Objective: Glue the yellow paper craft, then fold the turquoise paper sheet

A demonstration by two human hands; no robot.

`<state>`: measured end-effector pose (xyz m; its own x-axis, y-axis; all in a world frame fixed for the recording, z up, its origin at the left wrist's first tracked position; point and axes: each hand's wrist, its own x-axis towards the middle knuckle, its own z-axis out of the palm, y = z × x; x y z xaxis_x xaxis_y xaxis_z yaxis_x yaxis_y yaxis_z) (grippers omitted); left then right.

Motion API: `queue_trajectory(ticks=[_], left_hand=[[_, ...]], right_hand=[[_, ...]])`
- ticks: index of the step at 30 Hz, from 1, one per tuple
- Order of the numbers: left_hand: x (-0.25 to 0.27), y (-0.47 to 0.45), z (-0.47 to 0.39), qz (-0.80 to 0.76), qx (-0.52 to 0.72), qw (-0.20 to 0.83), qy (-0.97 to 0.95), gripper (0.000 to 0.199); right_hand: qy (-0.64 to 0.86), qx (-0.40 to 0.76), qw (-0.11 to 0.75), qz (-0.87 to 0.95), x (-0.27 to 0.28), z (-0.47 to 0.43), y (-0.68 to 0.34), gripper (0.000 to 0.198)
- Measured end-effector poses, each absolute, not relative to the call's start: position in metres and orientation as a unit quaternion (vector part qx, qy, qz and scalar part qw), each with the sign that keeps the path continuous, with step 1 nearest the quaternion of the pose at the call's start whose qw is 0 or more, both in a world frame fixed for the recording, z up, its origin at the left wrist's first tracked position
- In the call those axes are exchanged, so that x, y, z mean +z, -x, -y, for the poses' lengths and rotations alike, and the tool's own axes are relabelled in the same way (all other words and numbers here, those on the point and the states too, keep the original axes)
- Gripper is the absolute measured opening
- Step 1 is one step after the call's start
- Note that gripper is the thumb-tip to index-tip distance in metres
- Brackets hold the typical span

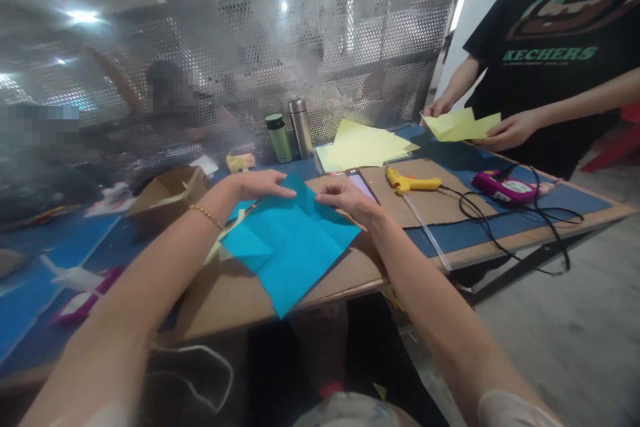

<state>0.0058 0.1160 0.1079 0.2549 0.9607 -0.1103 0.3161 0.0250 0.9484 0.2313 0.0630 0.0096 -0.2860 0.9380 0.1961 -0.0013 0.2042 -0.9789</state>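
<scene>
A square sheet of blue paper (295, 253) with creases across it is held over the brown cardboard at the table's front, one corner pointing toward me. My left hand (263, 185) grips its far left edge, thumb on top and fingers behind the sheet. On the far right edge, my right hand (345, 197) pinches the paper between thumb and fingers. The paper's far corner rises between my hands. Under its left side lie some pale yellow paper pieces (220, 247), partly hidden by the sheet and my wrist.
A yellow glue gun (413, 181) lies on cardboard at right, near a purple device (505, 188) with black cables. Behind stand a green bottle (279, 139), a steel flask (301, 128) and yellow sheets (367, 145). An open box (165, 193) sits left. Another person holds yellow paper (463, 125).
</scene>
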Motion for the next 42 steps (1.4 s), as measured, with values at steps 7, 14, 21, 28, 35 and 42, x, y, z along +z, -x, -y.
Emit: queue_trajectory(ticks=[7, 14, 21, 28, 35, 42], left_hand=[[0.111, -0.01, -0.124, -0.52, 0.061, 0.506, -0.685, 0.045], [0.103, -0.016, -0.124, -0.523, 0.049, 0.522, -0.672, 0.045], [0.102, -0.023, -0.123, -0.522, 0.05, 0.544, -0.655, 0.032], [0.11, -0.032, -0.129, -0.505, 0.013, 0.498, -0.704, 0.036], [0.097, -0.036, -0.136, -0.505, 0.027, 0.466, -0.726, 0.036], [0.099, -0.032, -0.134, -0.507, 0.021, 0.507, -0.697, 0.048]], right_hand=[[0.381, 0.629, 0.464, 0.493, 0.016, -0.065, -0.228, 0.024], [0.386, 0.677, 0.43, 0.456, 0.016, -0.066, -0.221, 0.017], [0.399, 0.679, 0.432, 0.44, 0.009, -0.074, -0.222, 0.025], [0.402, 0.677, 0.444, 0.428, 0.008, -0.079, -0.219, 0.027], [0.41, 0.673, 0.439, 0.432, 0.006, -0.081, -0.221, 0.032], [0.407, 0.671, 0.436, 0.441, 0.008, -0.079, -0.222, 0.029]])
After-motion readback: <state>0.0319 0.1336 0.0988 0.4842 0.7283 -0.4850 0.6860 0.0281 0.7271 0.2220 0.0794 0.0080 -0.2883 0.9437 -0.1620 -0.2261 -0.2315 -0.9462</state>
